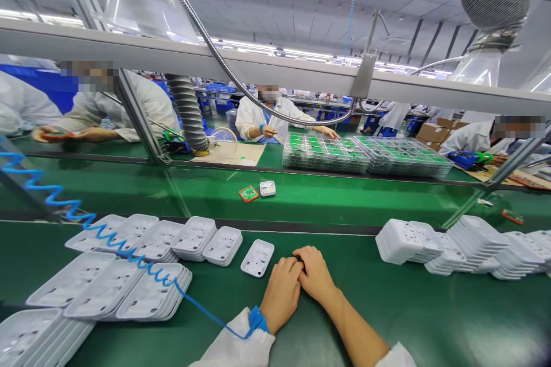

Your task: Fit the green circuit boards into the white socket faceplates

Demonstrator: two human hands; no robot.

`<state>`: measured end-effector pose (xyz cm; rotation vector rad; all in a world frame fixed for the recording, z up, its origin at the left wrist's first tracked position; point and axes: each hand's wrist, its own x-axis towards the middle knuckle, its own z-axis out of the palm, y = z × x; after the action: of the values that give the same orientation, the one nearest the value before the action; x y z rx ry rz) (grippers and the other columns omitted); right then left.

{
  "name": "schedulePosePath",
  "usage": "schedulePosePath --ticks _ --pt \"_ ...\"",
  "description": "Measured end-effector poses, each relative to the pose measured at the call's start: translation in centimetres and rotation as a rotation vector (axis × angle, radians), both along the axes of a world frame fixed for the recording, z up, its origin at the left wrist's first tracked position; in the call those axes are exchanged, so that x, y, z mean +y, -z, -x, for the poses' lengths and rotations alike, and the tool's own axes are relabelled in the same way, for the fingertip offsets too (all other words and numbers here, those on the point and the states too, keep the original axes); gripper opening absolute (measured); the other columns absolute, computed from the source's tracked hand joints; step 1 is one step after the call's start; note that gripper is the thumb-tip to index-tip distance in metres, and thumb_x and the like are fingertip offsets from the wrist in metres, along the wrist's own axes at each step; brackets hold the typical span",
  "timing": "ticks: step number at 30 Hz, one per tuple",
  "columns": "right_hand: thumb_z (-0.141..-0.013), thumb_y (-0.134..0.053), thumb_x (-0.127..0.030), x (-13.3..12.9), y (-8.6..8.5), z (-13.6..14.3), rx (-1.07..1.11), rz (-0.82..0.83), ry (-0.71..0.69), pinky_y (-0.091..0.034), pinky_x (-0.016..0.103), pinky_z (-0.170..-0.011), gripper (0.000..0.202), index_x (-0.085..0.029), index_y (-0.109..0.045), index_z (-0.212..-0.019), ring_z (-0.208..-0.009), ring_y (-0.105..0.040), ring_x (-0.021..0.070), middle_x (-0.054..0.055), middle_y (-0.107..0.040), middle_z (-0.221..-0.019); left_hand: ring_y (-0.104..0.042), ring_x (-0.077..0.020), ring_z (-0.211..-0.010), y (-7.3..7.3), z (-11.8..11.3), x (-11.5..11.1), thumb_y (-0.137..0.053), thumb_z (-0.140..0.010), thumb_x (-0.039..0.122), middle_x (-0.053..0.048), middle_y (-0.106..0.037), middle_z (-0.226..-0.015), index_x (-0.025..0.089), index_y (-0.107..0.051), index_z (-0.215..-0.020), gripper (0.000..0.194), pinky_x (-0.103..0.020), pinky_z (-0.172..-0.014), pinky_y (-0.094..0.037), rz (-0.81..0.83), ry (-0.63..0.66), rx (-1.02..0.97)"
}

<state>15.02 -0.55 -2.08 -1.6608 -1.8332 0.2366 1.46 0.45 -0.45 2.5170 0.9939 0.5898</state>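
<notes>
On the green work surface, my left hand (282, 291) and my right hand (316, 273) meet with fingers curled and touching. Whatever is inside them, if anything, is hidden under the fingers. A blue wrist strap (257, 320) circles my left wrist, and a coiled blue cord (123, 252) runs from it to the upper left. Just left of my left hand lies a single white plastic housing (257, 258), its hollow side up. Beyond it stands a short stack of white housings (222, 245).
More stacked housings (148, 292) spread along the left, others (408, 241) along the right. A green belt (336, 200) ahead carries a circuit board (248, 193) and a small white housing (267, 188). Across it, a co-worker (275, 112) sits by stacked clear trays (325, 152). A metal rail crosses overhead.
</notes>
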Motion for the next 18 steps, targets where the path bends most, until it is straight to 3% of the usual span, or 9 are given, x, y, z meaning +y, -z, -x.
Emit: schedulePosePath --ticks 18 --pt "-0.075 -0.047 -0.011 -0.16 -0.25 0.06 -0.033 -0.001 0.007 -0.036 0.031 -0.078 0.026 -0.02 -0.057 -0.098 -0.088 -0.049 0.0166 0.003 -0.06 -0.094 -0.044 -0.0203 -0.095 -0.17 0.03 -0.11 -0.039 -0.073 0.004 -0.006 -0.051 -0.108 0.019 -0.051 -0.1 0.033 -0.034 -0.081 -0.037 -0.002 -0.006 0.03"
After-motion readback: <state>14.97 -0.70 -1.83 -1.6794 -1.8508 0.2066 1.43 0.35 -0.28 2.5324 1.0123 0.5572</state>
